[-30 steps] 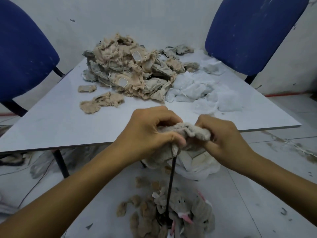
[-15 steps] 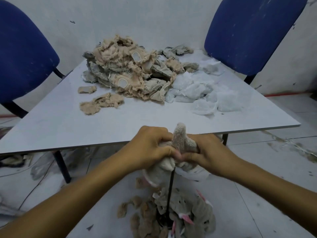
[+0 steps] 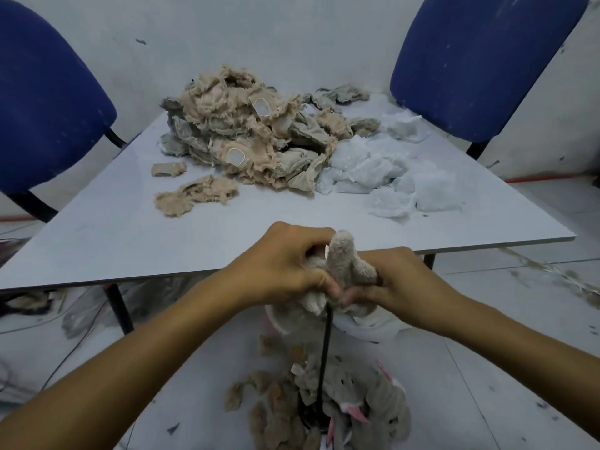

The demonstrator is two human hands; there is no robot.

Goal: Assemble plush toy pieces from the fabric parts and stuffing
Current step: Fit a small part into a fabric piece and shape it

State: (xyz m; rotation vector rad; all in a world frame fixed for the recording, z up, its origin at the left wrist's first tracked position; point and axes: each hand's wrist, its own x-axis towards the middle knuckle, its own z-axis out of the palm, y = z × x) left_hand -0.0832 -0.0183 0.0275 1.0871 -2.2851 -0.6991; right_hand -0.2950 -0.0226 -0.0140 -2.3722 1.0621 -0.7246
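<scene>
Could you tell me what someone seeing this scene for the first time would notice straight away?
Front and centre, the left hand and right hand grip a grey plush piece pulled over a thin black rod. Behind them, on the white table, lie a heap of beige fabric parts and white stuffing to its right.

fabric pile (image 3: 253, 138) on table (image 3: 130, 228), stuffing (image 3: 383, 177) to its rt

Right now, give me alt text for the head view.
Both hands, left hand and right hand, grip a grey plush piece over an upright black rod. Behind, a table holds fabric parts and white stuffing.
</scene>
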